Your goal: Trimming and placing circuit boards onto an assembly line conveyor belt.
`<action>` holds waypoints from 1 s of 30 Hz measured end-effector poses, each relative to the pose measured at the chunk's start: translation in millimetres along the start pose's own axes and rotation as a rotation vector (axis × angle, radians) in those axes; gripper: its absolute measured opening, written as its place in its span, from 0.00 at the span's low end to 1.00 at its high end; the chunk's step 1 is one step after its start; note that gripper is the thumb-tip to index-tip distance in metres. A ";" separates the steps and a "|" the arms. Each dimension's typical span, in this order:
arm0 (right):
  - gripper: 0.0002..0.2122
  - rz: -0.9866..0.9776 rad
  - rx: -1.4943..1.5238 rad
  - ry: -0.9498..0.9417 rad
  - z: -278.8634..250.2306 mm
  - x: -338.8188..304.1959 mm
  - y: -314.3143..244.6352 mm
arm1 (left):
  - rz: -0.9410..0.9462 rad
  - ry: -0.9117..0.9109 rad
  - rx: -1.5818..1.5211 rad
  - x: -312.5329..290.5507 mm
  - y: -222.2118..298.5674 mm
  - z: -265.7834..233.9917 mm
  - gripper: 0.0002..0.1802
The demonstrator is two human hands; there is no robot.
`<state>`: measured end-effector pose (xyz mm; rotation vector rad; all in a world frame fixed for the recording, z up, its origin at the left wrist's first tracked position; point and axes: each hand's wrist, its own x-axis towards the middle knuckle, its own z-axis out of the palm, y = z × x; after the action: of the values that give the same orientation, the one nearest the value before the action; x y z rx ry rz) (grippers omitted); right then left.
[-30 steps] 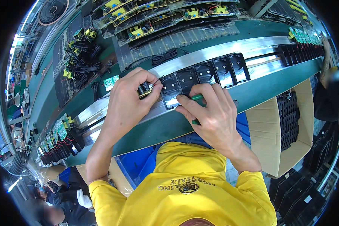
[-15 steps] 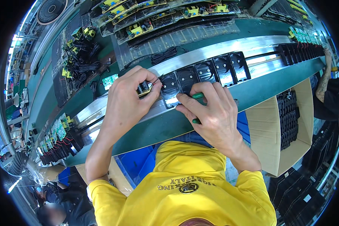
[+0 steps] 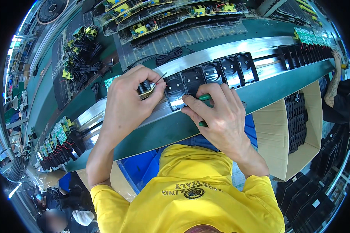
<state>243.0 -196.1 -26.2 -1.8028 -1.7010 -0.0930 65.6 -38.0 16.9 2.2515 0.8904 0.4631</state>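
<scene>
My left hand (image 3: 130, 93) pinches a small circuit board (image 3: 147, 90) with black cylindrical parts between thumb and fingers. A thin dark wire (image 3: 161, 79) sticks up past its fingertips. Just right of it, a row of joined black plastic housings (image 3: 193, 80) with round recesses and shiny screw-like dots lies on a metal rail. My right hand (image 3: 220, 112) is closed around a green-handled tool (image 3: 204, 97), whose working end is hidden under the fingers. Its thumb and index fingertip rest at the near edge of the first housings.
The aluminium rail (image 3: 271, 43) runs along a green bench (image 3: 151, 139). More housings with green boards stand at the rail's left (image 3: 62, 145) and right ends. Behind are a coiled black cable (image 3: 169, 56) and stacked trays of boards (image 3: 144, 29). An open carton (image 3: 270, 145) stands right.
My left hand has drawn slightly left with the circuit board, away from the first housing, and the wire now points up. My right hand barely moves. The far-right housings have shifted a little left.
</scene>
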 end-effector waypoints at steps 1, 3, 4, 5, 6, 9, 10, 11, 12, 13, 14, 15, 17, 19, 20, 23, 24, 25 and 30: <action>0.08 0.001 -0.001 0.000 -0.5 0.2 -0.2 | 0.012 0.004 0.015 0.4 -0.5 0.4 0.04; 0.09 0.003 -0.003 0.001 -1.0 0.5 -0.7 | 0.037 0.011 0.046 0.4 -1.4 1.1 0.04; 0.09 0.004 -0.004 0.000 -0.9 0.4 -0.7 | 0.037 0.009 0.045 0.3 -2.0 1.8 0.04; 0.09 0.002 -0.003 0.000 -0.7 0.4 -0.6 | 0.034 0.011 0.050 0.0 -2.5 2.6 0.04; 0.09 0.001 -0.002 -0.001 -0.5 0.4 -0.4 | 0.031 0.012 0.055 -0.3 -3.0 3.3 0.04; 0.09 -0.002 0.000 -0.001 0.0 0.1 -0.2 | 0.025 0.016 0.067 -0.6 -3.2 4.4 0.04; 0.09 -0.002 0.000 0.000 0.2 -0.1 0.0 | 0.028 0.019 0.075 -0.4 -2.8 4.8 0.04; 0.09 -0.002 -0.001 0.001 0.5 -0.4 0.1 | 0.031 0.021 0.083 -0.3 -2.3 5.3 0.04; 0.09 -0.002 -0.002 0.002 0.7 -0.6 0.1 | 0.034 0.024 0.090 -0.1 -1.9 5.6 0.04; 0.09 -0.002 -0.003 0.003 0.9 -0.7 0.1 | 0.037 0.027 0.098 -0.1 -1.7 5.8 0.04; 0.09 -0.002 -0.003 0.003 0.8 -0.7 0.2 | 0.037 0.028 0.098 0.0 -1.7 6.0 0.04; 0.09 -0.001 -0.003 0.001 0.7 -0.7 0.2 | 0.045 0.029 0.098 0.1 -1.9 6.5 0.04; 0.09 0.000 -0.003 -0.003 0.5 -0.7 0.3 | 0.060 0.031 0.100 0.3 -2.5 7.5 0.05; 0.09 0.002 -0.004 -0.005 0.2 -0.7 0.3 | 0.068 0.032 0.100 0.7 -3.6 8.0 0.05; 0.09 0.001 -0.003 -0.005 0.0 -0.6 0.2 | 0.071 0.032 0.105 0.9 -4.9 7.4 0.05; 0.08 -0.003 0.001 -0.007 -0.5 0.0 0.4 | 0.079 0.031 0.121 1.4 -8.2 5.3 0.05; 0.08 -0.002 0.000 -0.008 -0.2 -0.2 0.7 | 0.079 0.031 0.120 1.4 -7.4 5.1 0.05; 0.09 -0.002 -0.001 -0.011 0.2 -0.6 1.1 | 0.070 0.019 0.130 1.6 -5.0 4.2 0.05; 0.13 -0.010 0.002 -0.013 0.0 0.3 1.0 | 0.047 -0.030 0.168 2.6 3.2 2.8 0.04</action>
<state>244.0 -195.8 -26.5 -1.7976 -1.7180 -0.0843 70.4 -39.2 17.3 2.4303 0.8917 0.3870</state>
